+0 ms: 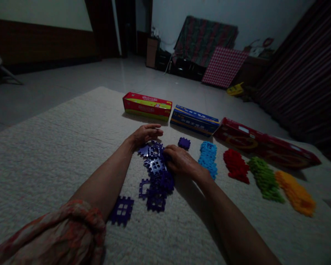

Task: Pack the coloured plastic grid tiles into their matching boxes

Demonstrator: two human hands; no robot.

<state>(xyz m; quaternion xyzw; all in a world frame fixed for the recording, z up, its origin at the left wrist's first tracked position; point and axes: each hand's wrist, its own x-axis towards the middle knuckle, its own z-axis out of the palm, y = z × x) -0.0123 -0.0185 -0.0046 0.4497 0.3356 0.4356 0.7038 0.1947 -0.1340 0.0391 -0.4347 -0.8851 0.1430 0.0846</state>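
Observation:
A heap of purple interlocking building tiles (156, 166) lies between my hands, some solid and some with window-like cutouts. My left hand (147, 134) is at the far left of the heap, fingers stretched out, holding nothing I can see. On the right side, my right hand (180, 159) has its fingers bent against the heap's upper right edge, closed on tiles there; its fingertips are partly hidden. One purple window tile (122, 210) lies apart beside my left forearm. Another small purple tile (184, 142) sits beyond my right hand.
To the right lie piles of light-blue tiles (208, 158), red tiles (236, 165), green tiles (265, 179) and orange tiles (295, 192). Behind them stand a red-yellow box (147, 106), a blue box (194, 120) and a long dark-red box (264, 143), all on a pale rug (57, 158).

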